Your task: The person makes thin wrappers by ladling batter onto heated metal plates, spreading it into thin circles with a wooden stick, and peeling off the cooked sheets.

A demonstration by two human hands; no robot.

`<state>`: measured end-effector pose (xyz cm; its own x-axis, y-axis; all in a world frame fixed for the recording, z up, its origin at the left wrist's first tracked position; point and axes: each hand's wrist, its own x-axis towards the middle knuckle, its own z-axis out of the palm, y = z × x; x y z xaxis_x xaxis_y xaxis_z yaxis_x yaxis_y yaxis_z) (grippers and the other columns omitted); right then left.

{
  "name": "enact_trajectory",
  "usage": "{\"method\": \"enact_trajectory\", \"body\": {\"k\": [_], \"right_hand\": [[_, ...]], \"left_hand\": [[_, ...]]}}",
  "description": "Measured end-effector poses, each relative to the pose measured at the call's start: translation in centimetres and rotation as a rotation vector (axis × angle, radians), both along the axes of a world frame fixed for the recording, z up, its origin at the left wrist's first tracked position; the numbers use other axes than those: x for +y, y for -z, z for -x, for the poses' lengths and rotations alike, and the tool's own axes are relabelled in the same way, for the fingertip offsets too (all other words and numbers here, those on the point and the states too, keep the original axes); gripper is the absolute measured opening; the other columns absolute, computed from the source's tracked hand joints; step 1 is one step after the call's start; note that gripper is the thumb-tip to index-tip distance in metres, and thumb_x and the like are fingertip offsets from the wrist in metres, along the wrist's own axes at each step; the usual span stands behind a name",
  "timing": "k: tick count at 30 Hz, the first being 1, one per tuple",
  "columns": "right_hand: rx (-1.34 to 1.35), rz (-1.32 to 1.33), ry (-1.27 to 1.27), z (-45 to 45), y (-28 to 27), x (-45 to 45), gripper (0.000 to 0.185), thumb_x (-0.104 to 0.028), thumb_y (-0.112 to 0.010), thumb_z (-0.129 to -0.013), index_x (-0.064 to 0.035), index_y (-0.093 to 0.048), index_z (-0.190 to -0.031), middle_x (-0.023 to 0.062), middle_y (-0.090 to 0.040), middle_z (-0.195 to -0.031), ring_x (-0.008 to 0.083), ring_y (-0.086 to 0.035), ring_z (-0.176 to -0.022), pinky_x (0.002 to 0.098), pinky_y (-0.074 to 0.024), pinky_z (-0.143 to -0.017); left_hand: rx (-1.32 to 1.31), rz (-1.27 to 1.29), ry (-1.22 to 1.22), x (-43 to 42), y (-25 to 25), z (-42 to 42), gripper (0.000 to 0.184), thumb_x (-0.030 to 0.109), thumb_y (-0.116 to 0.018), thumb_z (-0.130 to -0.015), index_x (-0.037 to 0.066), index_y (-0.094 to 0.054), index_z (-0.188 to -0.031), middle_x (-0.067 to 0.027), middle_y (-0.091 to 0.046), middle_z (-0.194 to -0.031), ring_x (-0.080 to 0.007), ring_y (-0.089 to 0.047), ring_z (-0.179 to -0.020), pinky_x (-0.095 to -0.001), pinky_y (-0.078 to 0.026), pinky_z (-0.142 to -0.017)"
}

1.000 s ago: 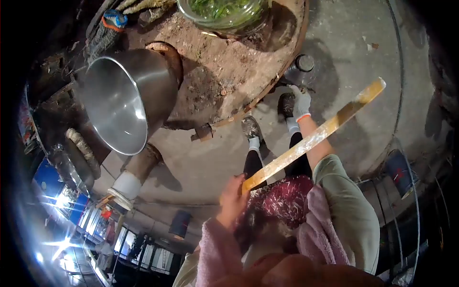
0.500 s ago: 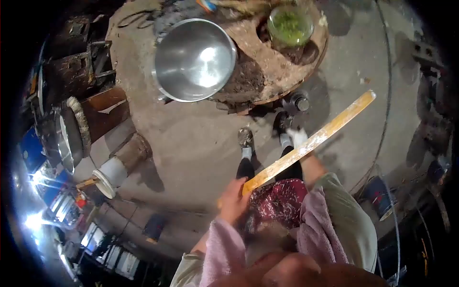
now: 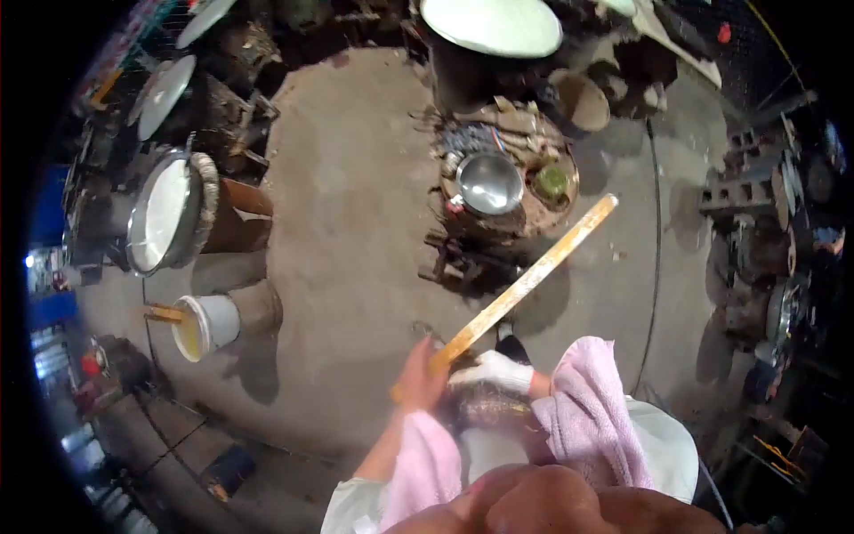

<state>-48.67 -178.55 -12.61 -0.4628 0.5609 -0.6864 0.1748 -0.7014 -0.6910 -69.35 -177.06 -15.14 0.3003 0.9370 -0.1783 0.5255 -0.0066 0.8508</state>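
Note:
My left hand (image 3: pixel 422 376) is bare and closed around the lower end of a long, flat wooden stick (image 3: pixel 529 280). The stick slants up to the right, with whitish smears along its face. Close beside that grip is my right hand (image 3: pixel 500 372), in a white glove, just under the stick. Its fingers are blurred, and I cannot tell whether they touch the stick. Beyond the stick, a shiny metal bowl (image 3: pixel 489 183) and a container with green contents (image 3: pixel 551 182) stand on a round, worn low table (image 3: pixel 534 218).
To the left, a white bucket (image 3: pixel 218 325) holds yellowish contents and a wooden handle. A large pan (image 3: pixel 165 218) with white contents sits behind it. Another wide pan (image 3: pixel 492 25) of white contents is at the back. Concrete blocks (image 3: pixel 738 196) stand at right, past a cable (image 3: pixel 652 258) on the floor.
The view has tilted up and pulled back, so the bowl and table look smaller and farther off. My gloved right hand has come down toward the stick's lower end, near my left hand.

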Motion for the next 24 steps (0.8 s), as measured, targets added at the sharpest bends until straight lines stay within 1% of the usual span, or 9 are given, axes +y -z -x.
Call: {"method": "enact_trajectory", "body": {"k": [4,9,12,13,17,18,20,22,24], "right_hand": [[0.228,-0.035,0.073,9.2,-6.3,5.2,0.059,-0.028,-0.067,-0.089,0.0023,-0.047,-0.135,0.0072,-0.060,-0.125,0.0151,-0.054,-0.113,0.0273,-0.0402,-0.099],[0.263,-0.048,0.173,18.8,-9.4,10.0,0.054,-0.036,-0.067,-0.088,-0.0061,-0.054,-0.132,0.0029,-0.061,-0.121,0.0107,-0.055,-0.106,0.0271,-0.0463,-0.089],[0.126,-0.053,0.130,21.9,-11.1,12.6,0.054,-0.035,-0.066,-0.090,-0.0069,-0.052,-0.134,0.0031,-0.059,-0.124,0.0108,-0.055,-0.109,0.0267,-0.0454,-0.092],[0.155,-0.143,0.138,22.7,-8.2,13.4,0.053,-0.033,-0.063,-0.091,-0.0071,-0.051,-0.135,0.0036,-0.059,-0.125,0.0113,-0.055,-0.110,0.0263,-0.0438,-0.095],[0.218,-0.249,0.203,23.3,-10.4,18.1,0.049,-0.029,-0.061,-0.092,-0.0054,-0.052,-0.134,0.0042,-0.059,-0.125,0.0114,-0.055,-0.110,0.0258,-0.0425,-0.097],[0.013,-0.367,0.167,22.9,-9.9,19.8,0.047,-0.026,-0.061,-0.092,-0.0060,-0.052,-0.134,0.0041,-0.061,-0.122,0.0119,-0.056,-0.106,0.0268,-0.0454,-0.093],[-0.008,-0.328,0.299,21.9,-7.9,23.2,0.044,-0.023,-0.063,-0.091,-0.0084,-0.055,-0.132,0.0045,-0.062,-0.115,0.0116,-0.057,-0.099,0.0261,-0.0495,-0.083],[-0.019,-0.464,0.429,19.7,-3.1,26.7,0.044,-0.020,-0.066,-0.089,-0.0077,-0.056,-0.130,0.0013,-0.067,-0.102,0.0065,-0.055,-0.072,0.0233,-0.0469,-0.065],[-0.135,-0.365,0.473,17.9,-3.4,30.7,0.039,-0.013,-0.062,-0.091,-0.0118,-0.058,-0.129,0.0032,-0.066,-0.099,0.0098,-0.060,-0.081,0.0211,-0.0485,-0.068]], "left_hand": [[0.012,-0.102,-0.159,1.6,-4.6,6.4,0.072,0.003,-0.073,-0.074,0.002,-0.040,-0.138,-0.0120,-0.059,-0.099,-0.0265,-0.059,-0.087,-0.0346,-0.049,-0.079],[0.030,-0.112,-0.270,3.7,-9.4,12.2,0.078,0.004,-0.070,-0.077,0.001,-0.030,-0.144,-0.0181,-0.056,-0.122,-0.0289,-0.057,-0.113,-0.0343,-0.047,-0.092],[-0.235,-0.112,-0.388,5.5,-9.4,14.1,0.078,0.004,-0.069,-0.077,0.000,-0.029,-0.144,-0.0184,-0.054,-0.125,-0.0280,-0.056,-0.115,-0.0340,-0.046,-0.095],[-0.203,-0.188,-0.398,6.3,-9.0,14.5,0.079,0.005,-0.070,-0.076,-0.001,-0.028,-0.144,-0.0172,-0.052,-0.125,-0.0266,-0.056,-0.112,-0.0339,-0.045,-0.095],[-0.035,-0.250,-0.375,10.0,-8.5,16.7,0.074,0.009,-0.071,-0.076,-0.001,-0.035,-0.141,-0.0127,-0.052,-0.114,-0.0216,-0.054,-0.097,-0.0344,-0.046,-0.088],[-0.044,-0.268,-0.382,11.3,-8.0,17.7,0.071,0.010,-0.070,-0.077,0.000,-0.038,-0.138,-0.0128,-0.051,-0.113,-0.0214,-0.054,-0.097,-0.0342,-0.046,-0.088],[-0.051,-0.304,-0.404,14.3,-7.4,20.6,0.063,0.012,-0.069,-0.078,0.000,-0.043,-0.134,-0.0129,-0.051,-0.112,-0.0209,-0.054,-0.096,-0.0339,-0.046,-0.088],[-0.014,-0.193,-0.475,16.8,-6.5,23.2,0.050,0.016,-0.070,-0.080,0.000,-0.052,-0.124,-0.0126,-0.053,-0.109,-0.0203,-0.056,-0.093,-0.0334,-0.047,-0.086],[0.156,-0.122,-0.487,19.5,-3.6,27.0,0.047,0.017,-0.071,-0.080,0.000,-0.055,-0.121,-0.0124,-0.054,-0.107,-0.0202,-0.057,-0.090,-0.0339,-0.048,-0.085]]}}
